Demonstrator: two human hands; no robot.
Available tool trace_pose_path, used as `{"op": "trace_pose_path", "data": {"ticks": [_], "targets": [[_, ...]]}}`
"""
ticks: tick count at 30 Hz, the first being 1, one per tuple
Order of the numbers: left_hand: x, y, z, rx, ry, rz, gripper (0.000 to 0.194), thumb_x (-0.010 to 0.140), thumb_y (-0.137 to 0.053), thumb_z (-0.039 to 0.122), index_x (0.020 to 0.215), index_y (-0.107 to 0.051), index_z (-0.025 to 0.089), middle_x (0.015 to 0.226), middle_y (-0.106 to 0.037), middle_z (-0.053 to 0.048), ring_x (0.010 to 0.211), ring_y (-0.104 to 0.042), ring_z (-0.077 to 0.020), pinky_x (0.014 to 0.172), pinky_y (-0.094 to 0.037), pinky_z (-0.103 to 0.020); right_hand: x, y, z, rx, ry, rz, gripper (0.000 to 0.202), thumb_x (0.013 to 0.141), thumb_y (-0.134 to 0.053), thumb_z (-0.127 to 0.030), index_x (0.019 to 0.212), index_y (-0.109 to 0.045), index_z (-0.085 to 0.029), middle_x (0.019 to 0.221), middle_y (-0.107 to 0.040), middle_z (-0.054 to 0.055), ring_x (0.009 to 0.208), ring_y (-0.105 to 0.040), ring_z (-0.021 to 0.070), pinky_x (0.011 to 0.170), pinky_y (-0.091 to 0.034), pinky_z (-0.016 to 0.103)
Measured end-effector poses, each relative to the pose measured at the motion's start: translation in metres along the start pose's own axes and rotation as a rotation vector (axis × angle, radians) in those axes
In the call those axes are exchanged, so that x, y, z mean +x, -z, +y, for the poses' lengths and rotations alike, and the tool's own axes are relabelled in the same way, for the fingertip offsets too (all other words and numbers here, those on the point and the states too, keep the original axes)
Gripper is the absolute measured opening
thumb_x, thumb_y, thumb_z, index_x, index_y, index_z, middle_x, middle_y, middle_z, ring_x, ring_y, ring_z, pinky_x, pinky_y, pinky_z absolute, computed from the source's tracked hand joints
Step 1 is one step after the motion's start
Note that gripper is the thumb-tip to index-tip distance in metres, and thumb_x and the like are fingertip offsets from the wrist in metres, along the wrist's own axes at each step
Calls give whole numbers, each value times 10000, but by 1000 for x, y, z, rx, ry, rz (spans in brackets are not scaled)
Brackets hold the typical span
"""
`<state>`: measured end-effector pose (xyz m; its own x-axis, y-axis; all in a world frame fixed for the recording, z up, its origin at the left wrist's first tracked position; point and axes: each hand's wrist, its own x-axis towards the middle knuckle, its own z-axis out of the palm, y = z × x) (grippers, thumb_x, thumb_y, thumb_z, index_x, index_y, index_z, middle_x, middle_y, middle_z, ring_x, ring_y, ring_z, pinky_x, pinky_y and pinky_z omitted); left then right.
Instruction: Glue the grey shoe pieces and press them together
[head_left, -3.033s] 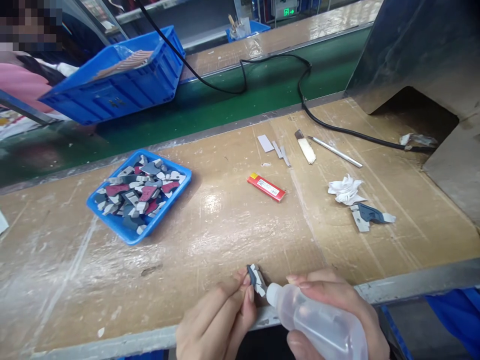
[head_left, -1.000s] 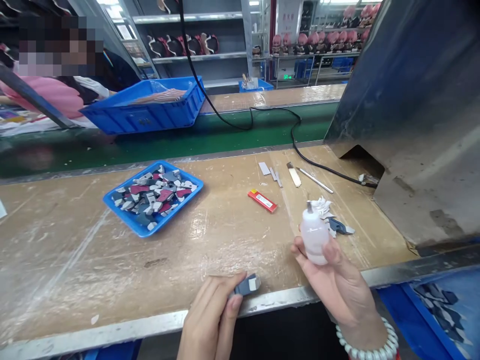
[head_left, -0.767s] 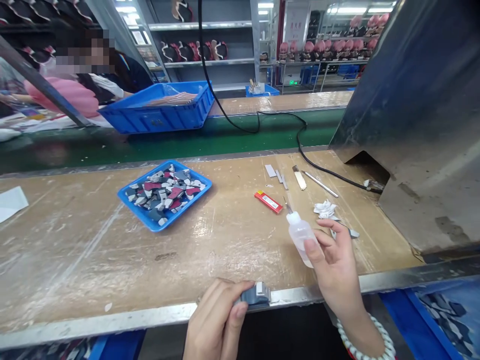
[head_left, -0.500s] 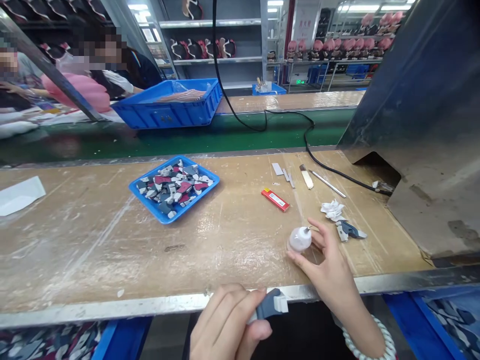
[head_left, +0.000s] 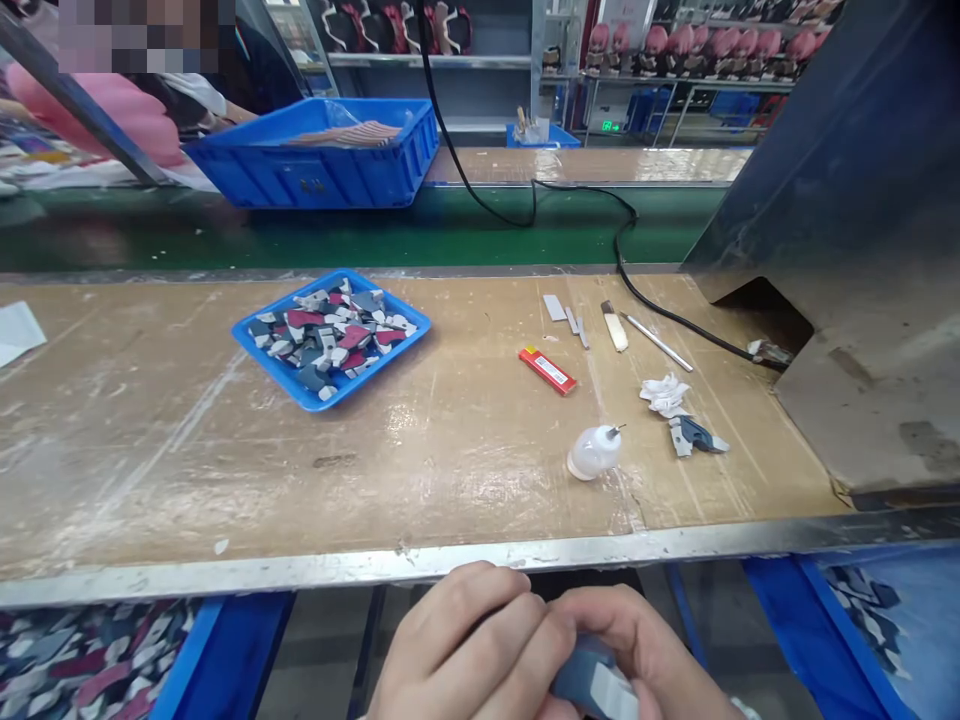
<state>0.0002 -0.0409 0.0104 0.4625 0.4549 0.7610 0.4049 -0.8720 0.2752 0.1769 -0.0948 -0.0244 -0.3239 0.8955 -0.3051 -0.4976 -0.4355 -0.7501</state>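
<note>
Just below the table's front edge, my left hand (head_left: 480, 640) and my right hand (head_left: 637, 640) come together around one small grey-and-white plastic part (head_left: 596, 680). Fingers of both hands close on it and cover much of it. On the table beyond them stands a small clear squeeze bottle (head_left: 595, 453) with a white cap and a thin metal tip, untouched. Right of the bottle lies another grey-and-white part (head_left: 697, 437), beside a crumpled white tissue (head_left: 664, 395).
A blue tray (head_left: 330, 400) of loose parts sits on the table's left. A red box (head_left: 547, 371), a brush (head_left: 615, 327) and a metal rod (head_left: 657, 342) lie farther back. Bins of parts flank me below. A metal housing (head_left: 847, 250) rises at right; a co-worker sits across.
My right hand has let go of the bottle, which stays on the table. It has moved down and left to join my left hand at the grey-and-white part. The view has tilted down.
</note>
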Motion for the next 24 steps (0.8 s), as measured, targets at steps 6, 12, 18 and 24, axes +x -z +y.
{"op": "trace_pose_path", "data": {"ticks": [6, 12, 18, 24], "targets": [[8, 7, 1, -314, 125, -171, 291, 1040, -500, 394, 1081, -711, 197, 840, -768, -54, 900, -736, -200, 824, -631, -290, 3, 8, 7, -57, -106, -70, 538, 430, -977, -525, 775, -718, -203, 689, -581, 1, 630, -584, 156, 572, -491, 254], [17, 7, 2, -634, 150, -352, 300, 1056, -389, 167, 1183, -657, 215, 1010, -794, -39, 1033, -732, -175, 948, -587, -289, -12, -6, -7, -41, -76, 17, 465, 567, -922, -559, 720, -653, -213, 670, -574, -12, 681, -610, 164, 694, -562, 306], [9, 1, 7, -639, 93, -361, 328, 1069, -348, 236, 1240, -626, 206, 1000, -802, -51, 1016, -753, -182, 903, -600, -288, 0, -7, -7, -11, -193, -68, 513, 675, -801, -667, 640, -554, -219, 573, -498, -41, 468, -459, 88, 434, -419, 190], [1, -8, 14, -656, 142, -302, 305, 1060, -363, 207, 1165, -649, 190, 965, -795, -69, 972, -755, -196, 870, -591, -314, -10, 0, -1, -188, -10, 36, 477, 774, -719, -696, 722, -632, -230, 601, -531, -36, 456, -455, 89, 438, -429, 213]]}}
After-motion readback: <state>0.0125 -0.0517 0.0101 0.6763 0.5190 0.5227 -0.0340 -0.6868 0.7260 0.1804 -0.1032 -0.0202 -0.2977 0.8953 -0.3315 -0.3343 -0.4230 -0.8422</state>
